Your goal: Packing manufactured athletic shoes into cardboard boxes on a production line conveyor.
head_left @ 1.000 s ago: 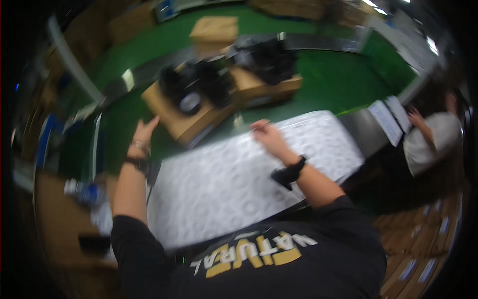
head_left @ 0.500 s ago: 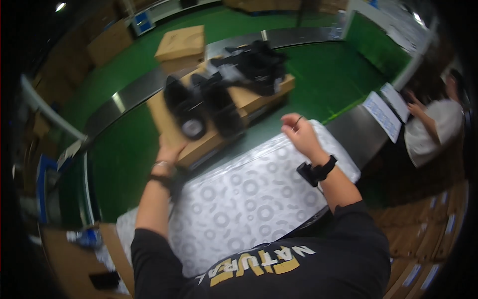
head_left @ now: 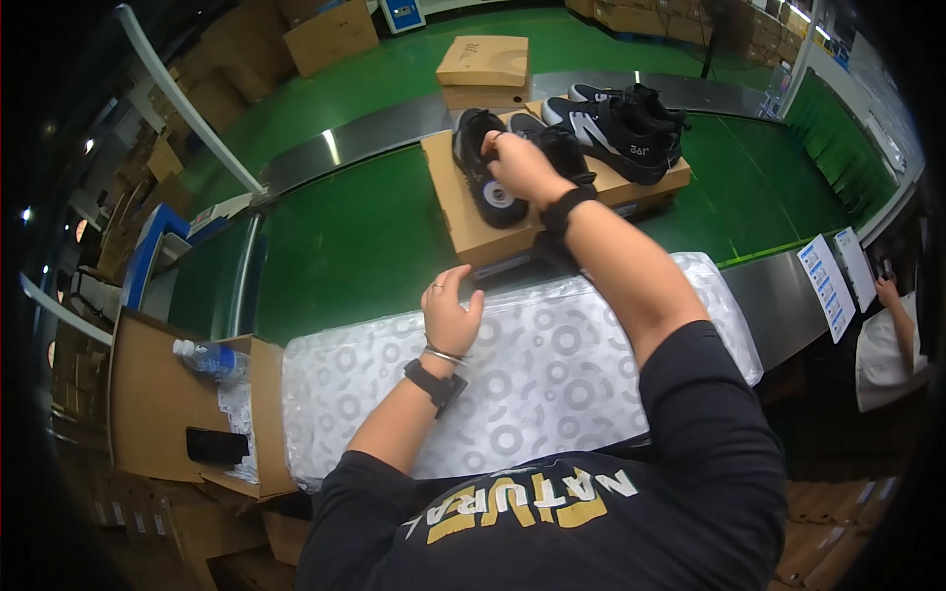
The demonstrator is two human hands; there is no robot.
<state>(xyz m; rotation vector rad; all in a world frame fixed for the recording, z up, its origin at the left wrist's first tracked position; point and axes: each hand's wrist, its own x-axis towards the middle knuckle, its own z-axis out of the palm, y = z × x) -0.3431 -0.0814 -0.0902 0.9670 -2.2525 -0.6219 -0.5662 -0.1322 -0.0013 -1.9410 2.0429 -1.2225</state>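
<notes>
My right hand (head_left: 530, 169) reaches over a cardboard shoebox (head_left: 440, 187), its fingers closed on the upper of a black shoe (head_left: 478, 182) with a round white mark at the heel. The mate, another black shoe (head_left: 564, 153), stands just right of it, partly hidden by my wrist. Beyond my right hand, black-and-white sneakers (head_left: 631, 143) rest on a second shoebox (head_left: 666, 187). My left hand (head_left: 453, 310) is held above a clear-wrapped white pad (head_left: 532, 379) with grey rings, fingers curved and apart, nothing in them.
The shoeboxes lie on a green conveyor belt (head_left: 335, 236) with a metal rail. Behind them stands a closed shoebox (head_left: 483, 64). At left, an open carton (head_left: 158, 404) holds a bottle (head_left: 209, 358) and a phone (head_left: 217, 445). Paper sheets (head_left: 826, 288) and a person (head_left: 892, 340) are at right.
My left hand has let go of the shoebox edge and drawn back over the pad. My right hand has moved forward and left onto the black shoe. The view has shifted left.
</notes>
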